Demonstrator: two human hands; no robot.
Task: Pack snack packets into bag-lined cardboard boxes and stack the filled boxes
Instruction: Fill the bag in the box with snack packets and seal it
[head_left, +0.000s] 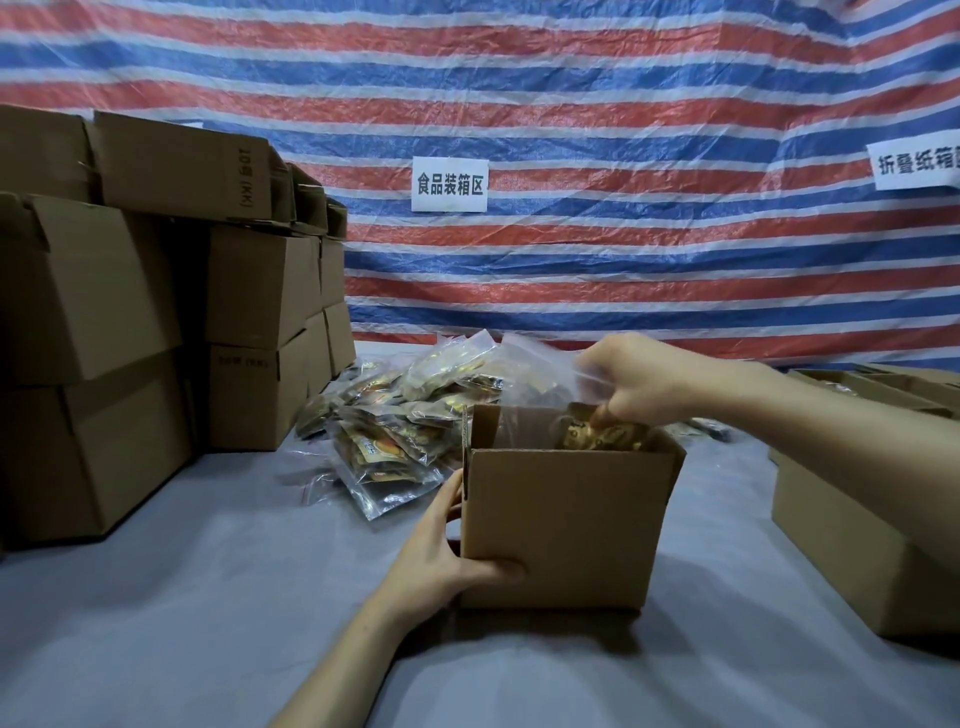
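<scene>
An open cardboard box (566, 525) stands on the grey table in front of me, lined with a clear plastic bag (524, 426). My left hand (447, 556) grips the box's lower left corner, thumb across the front face. Over the box's far right side, my right hand (639, 382) pinches gold snack packets (602, 434) that reach down into the bag. A loose pile of snack packets (400, 421) in clear wrappers lies on the table just behind and left of the box.
Stacked closed cardboard boxes (130, 332) fill the left side. More cardboard boxes (857, 540) sit at the right, partly behind my right forearm. A red, white and blue striped tarp (571, 260) with two paper labels hangs behind the table (208, 597).
</scene>
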